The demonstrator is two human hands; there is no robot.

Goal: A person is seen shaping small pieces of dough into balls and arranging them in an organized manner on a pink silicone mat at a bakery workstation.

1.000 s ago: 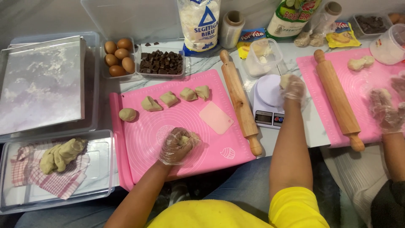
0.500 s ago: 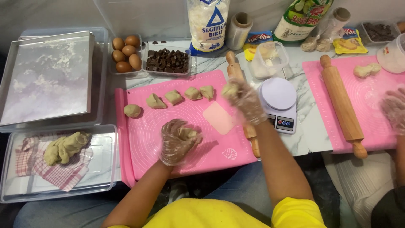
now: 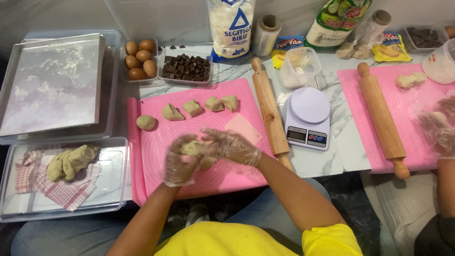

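Both my hands wear clear plastic gloves and meet over the pink silicone mat (image 3: 156,156). My left hand (image 3: 179,163) cups a pale dough piece (image 3: 192,148) from below. My right hand (image 3: 231,146) presses on the same dough from the right, fingers curved around it. Several other dough pieces (image 3: 192,108) lie in a row along the mat's far edge, with a round dough ball (image 3: 145,122) at the left end. A pale plastic scraper (image 3: 243,129) lies on the mat beyond my right hand.
A wooden rolling pin (image 3: 268,109) and a white kitchen scale (image 3: 308,116) lie right of the mat. Eggs (image 3: 140,59), chocolate chunks (image 3: 187,68), a flour bag (image 3: 231,26) stand behind. A metal tray (image 3: 52,83) and a box with dough on cloth (image 3: 66,163) sit left. Another person's gloved hand (image 3: 438,130) works at a second pink mat (image 3: 412,156).
My right hand came back from the scale with a bit of dough and joined my left hand; both now close on the dough piece over the mat.
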